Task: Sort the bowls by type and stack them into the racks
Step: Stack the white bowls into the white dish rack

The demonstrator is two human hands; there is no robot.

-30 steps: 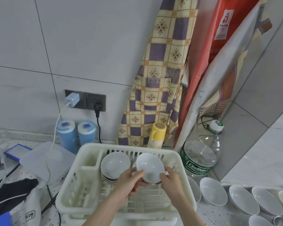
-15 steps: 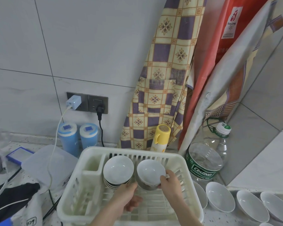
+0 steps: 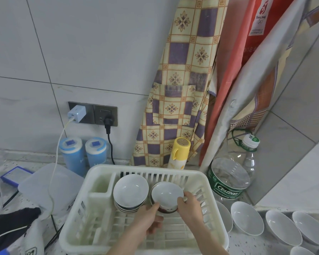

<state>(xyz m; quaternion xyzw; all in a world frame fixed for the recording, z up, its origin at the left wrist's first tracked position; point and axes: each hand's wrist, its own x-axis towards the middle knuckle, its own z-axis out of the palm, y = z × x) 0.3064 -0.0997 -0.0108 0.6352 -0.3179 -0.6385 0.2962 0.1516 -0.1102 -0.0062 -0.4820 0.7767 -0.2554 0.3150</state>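
Observation:
A white plastic dish rack (image 3: 92,225) sits in front of me on the counter. A stack of white bowls with dark striped outsides (image 3: 130,192) leans at its back left. Beside it, to the right, a white bowl with a dark red outside (image 3: 166,196) is tilted inside the rack. My right hand (image 3: 189,204) grips its right rim. My left hand (image 3: 147,220) touches its lower left edge with the fingers curled under it. Several plain white bowls (image 3: 246,218) lie on the counter right of the rack.
Two blue canisters (image 3: 84,156), a yellow spray can (image 3: 179,153) and a large water bottle (image 3: 230,179) stand behind the rack. A clear lidded box (image 3: 42,183), cables and a dark cloth (image 3: 9,223) lie to the left. Aprons hang against the wall.
The red-bottomed bowl went from held up over the rack down and back beside the stack. My left hand slipped from its rim to its lower edge. The view shifted a little.

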